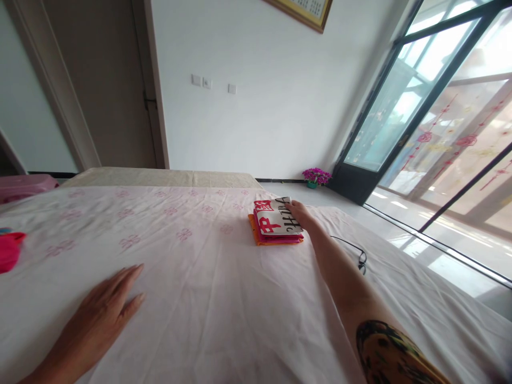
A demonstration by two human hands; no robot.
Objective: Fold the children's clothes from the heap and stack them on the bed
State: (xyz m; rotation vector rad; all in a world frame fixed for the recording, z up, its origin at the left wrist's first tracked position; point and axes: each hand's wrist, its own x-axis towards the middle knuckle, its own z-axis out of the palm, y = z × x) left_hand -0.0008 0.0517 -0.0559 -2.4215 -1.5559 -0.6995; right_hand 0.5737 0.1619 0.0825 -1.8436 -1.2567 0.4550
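A small stack of folded clothes lies on the bed. Its top piece is a folded white garment [276, 217] with red and black printed characters, and pink and orange folded garments [260, 240] show beneath it. My right hand [300, 213] reaches out to the stack and grips the white garment by its right side, though some fingers are hidden. Low on the left, my left hand [110, 301] is held flat over the white sheet, fingers stretched out and nothing in it. Whether its palm touches the sheet I cannot tell.
The bed sheet [192, 298] has pink flower prints. A bright pink cloth [12, 250] lies at the left edge, near a pink case [26, 186]. Black-framed glasses [362, 260] rest right of my forearm. Purple flowers [316, 177] stand on the floor beside the glass door [376, 133].
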